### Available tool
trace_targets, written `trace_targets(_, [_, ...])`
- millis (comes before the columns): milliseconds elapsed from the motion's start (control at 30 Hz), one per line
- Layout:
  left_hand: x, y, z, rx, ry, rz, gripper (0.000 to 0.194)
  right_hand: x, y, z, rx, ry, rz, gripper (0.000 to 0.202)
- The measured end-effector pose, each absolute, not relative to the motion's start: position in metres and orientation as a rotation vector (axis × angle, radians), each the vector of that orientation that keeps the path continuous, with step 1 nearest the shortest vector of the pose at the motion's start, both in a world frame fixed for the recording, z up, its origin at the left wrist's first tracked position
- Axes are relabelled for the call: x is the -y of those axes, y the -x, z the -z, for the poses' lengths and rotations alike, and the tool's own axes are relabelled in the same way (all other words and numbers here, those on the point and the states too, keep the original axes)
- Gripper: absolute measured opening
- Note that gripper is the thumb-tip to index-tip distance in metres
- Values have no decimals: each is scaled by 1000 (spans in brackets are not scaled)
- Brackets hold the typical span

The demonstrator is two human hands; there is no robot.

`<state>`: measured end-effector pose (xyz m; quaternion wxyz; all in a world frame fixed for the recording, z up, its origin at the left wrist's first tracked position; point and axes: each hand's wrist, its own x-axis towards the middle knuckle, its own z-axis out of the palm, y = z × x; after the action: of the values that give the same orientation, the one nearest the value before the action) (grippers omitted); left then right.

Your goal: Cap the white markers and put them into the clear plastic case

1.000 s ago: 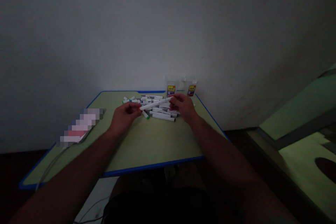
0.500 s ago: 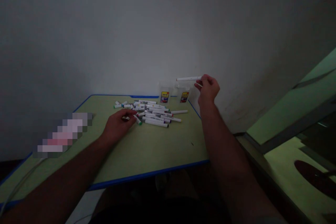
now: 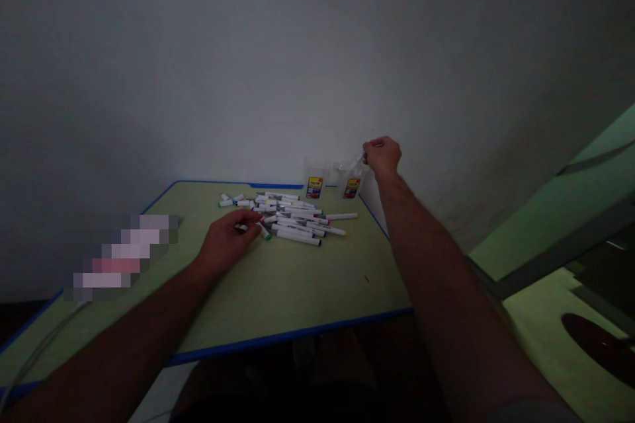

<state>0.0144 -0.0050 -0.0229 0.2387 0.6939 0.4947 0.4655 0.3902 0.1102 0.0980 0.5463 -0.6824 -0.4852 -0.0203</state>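
Right hand (image 3: 384,157): pinching a marker (image 3: 358,160), tilted at the mouth of the right box (image 3: 351,188)
Left hand (image 3: 229,234): beside the pile (image 3: 296,233); too dim to tell its grip
Pile: on the table (image 3: 297,284)

pale green table (image 3: 278,291) with blue edging (image 3: 297,334), white markers (image 3: 296,236) with green, black, yellow and red ends (image 3: 268,237), clear boxes (image 3: 316,171) at far right with yellow, red and dark labels (image 3: 314,188), grey wall (image 3: 248,66), whitish cable (image 3: 49,330) at near left

Smooth markers (image 3: 300,211), seemingly matt plastic
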Motion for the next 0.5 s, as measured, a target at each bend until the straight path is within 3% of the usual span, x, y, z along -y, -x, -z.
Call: trace_targets(500, [3, -16, 26, -1327, -1876, -1265, 26, -116, -363, -85, 1356, 1957, 110, 19])
